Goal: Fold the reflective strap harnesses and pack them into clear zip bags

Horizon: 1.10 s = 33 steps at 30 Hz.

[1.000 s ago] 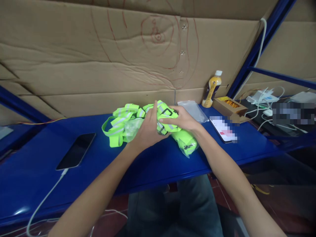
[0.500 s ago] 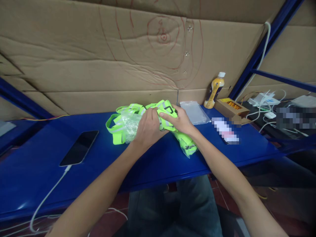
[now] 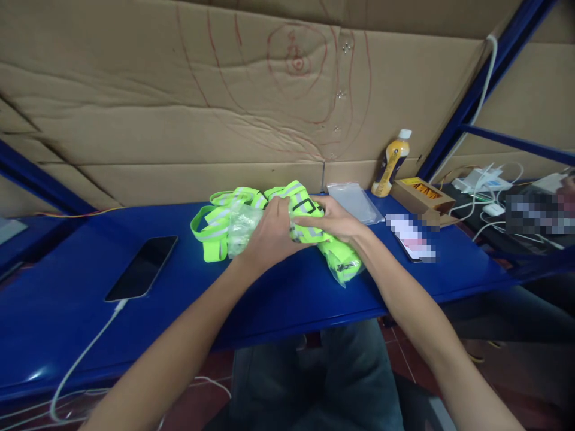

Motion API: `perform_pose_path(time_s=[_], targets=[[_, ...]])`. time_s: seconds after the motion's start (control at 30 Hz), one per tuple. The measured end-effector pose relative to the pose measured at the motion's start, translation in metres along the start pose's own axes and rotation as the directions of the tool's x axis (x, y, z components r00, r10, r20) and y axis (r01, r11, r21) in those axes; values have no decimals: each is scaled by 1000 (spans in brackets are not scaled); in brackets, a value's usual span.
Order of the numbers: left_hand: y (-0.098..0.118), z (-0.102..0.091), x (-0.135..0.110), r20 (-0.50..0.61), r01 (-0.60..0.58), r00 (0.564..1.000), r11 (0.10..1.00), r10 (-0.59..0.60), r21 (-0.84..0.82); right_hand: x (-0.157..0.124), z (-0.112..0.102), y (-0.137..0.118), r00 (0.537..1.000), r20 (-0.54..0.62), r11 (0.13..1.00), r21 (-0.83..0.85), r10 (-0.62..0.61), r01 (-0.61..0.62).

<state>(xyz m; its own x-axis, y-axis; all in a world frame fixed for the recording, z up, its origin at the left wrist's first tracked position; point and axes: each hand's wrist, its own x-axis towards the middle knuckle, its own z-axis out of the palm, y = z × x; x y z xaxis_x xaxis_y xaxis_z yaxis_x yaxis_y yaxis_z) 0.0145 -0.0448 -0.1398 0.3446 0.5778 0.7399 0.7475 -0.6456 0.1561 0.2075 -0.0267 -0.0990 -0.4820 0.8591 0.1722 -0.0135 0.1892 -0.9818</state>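
Observation:
A folded neon-yellow reflective strap [image 3: 294, 193] with grey stripes and a black buckle is gripped between my two hands. My left hand [image 3: 275, 233] is closed on its left side, with the fingertips partly hidden. From the right, my right hand [image 3: 344, 222] pinches it, thumb along the front and fingers behind. Loops of similar yellow strap [image 3: 214, 239] lie on the table to the left, by a crinkled clear plastic bag [image 3: 244, 226] that touches my left hand. Under my right hand rests another yellow bundle [image 3: 342, 263] in clear plastic.
A black phone [image 3: 142, 268] on a white cable lies at the left of the blue table [image 3: 287, 311]. Clear plastic bags [image 3: 354, 202], a yellow drink bottle [image 3: 392, 164], an open cardboard box [image 3: 422, 197] and a blurred-out phone-like item [image 3: 409, 237] sit at the right. Cardboard stands behind.
My right hand has shifted slightly right and down on the strap, and its fingers have opened out a little. The buckle has turned to show more of its frame.

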Motion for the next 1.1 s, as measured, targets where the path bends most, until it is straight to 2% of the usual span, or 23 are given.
perform_pose_path(time_s=[0.13,0.3,0.4,0.57,0.67,0.77,0.9,1.0,1.1], targets=[[4,3,-2,-19,5,1000,994,-3,112,5,9,6,986,-136,992,-90,-95,83],[-5,-21,8,88,-112,990,993,114,-24,4,8,-4,963,-209,984,2,-171,176],[-8,-28,12,89,-105,990,994,106,-17,1,5,-9,959,-178,974,19,-218,225],[-1,-22,10,86,84,992,993,-91,83,-1,5,-8,981,-122,988,20,-151,155],[4,-23,10,165,202,966,979,-200,2,-1,3,-9,981,-95,986,-35,-167,164],[8,-31,12,244,275,938,957,-247,-90,-1,1,-12,970,-68,961,-170,-233,219],[9,-39,14,278,286,933,938,-227,-195,-2,0,-13,961,-38,922,-294,-275,252],[5,-35,11,233,248,951,953,-205,-173,-1,1,-10,951,-46,892,-363,-305,268],[2,-26,7,187,156,974,980,-131,-124,1,0,-9,945,-14,853,-435,-327,289]])
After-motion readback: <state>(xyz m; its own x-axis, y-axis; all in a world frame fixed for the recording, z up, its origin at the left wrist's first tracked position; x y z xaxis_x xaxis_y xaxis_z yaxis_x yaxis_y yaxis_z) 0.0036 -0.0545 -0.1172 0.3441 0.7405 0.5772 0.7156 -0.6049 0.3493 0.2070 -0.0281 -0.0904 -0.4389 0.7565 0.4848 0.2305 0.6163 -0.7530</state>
